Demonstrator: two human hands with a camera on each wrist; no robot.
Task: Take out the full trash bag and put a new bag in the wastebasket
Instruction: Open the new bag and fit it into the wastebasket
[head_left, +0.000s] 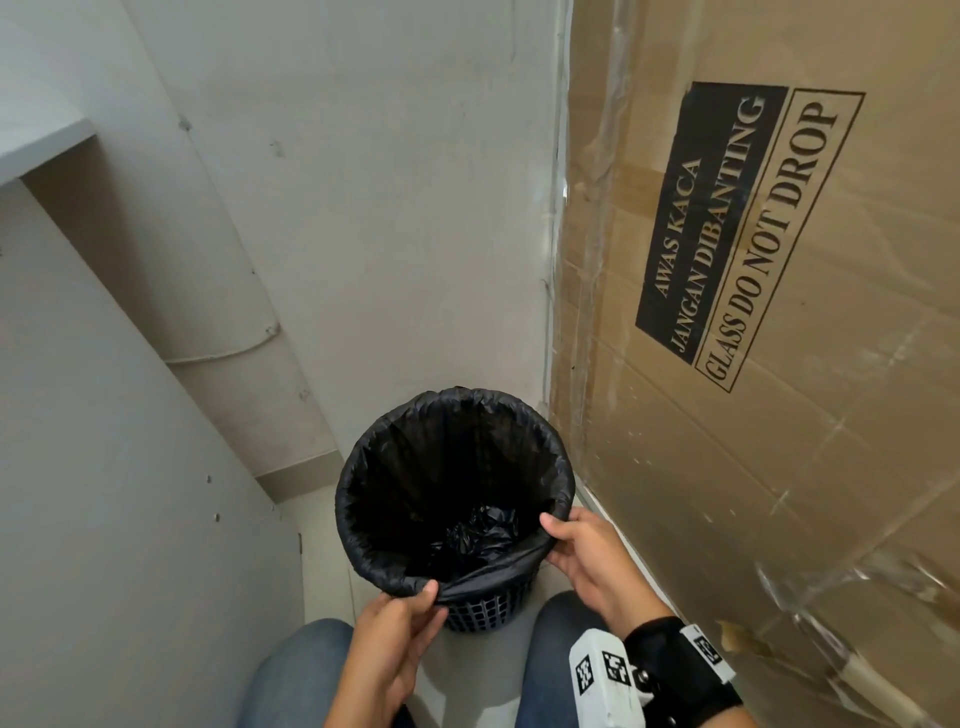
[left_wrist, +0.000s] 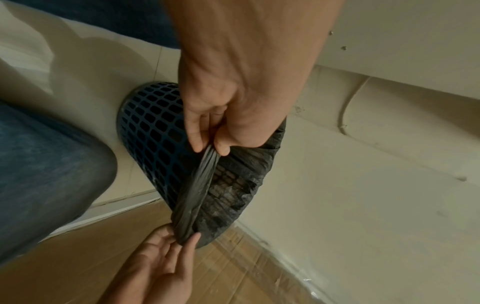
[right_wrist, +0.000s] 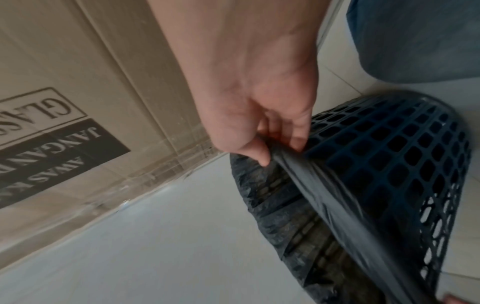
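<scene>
The hands pinched the trash bag's (head_left: 395, 499) folded hem, the left hand (head_left: 387, 636) at 7 o'clock on the rim, the right hand (head_left: 584, 553) at 4 o'clock. From largest down: a cardboard carton (head_left: 753, 364) at 3 o'clock, then the mesh wastebasket (head_left: 485, 610) holding the bag. The film looked thin, light and slippery, probably best gathered at the hem.
</scene>
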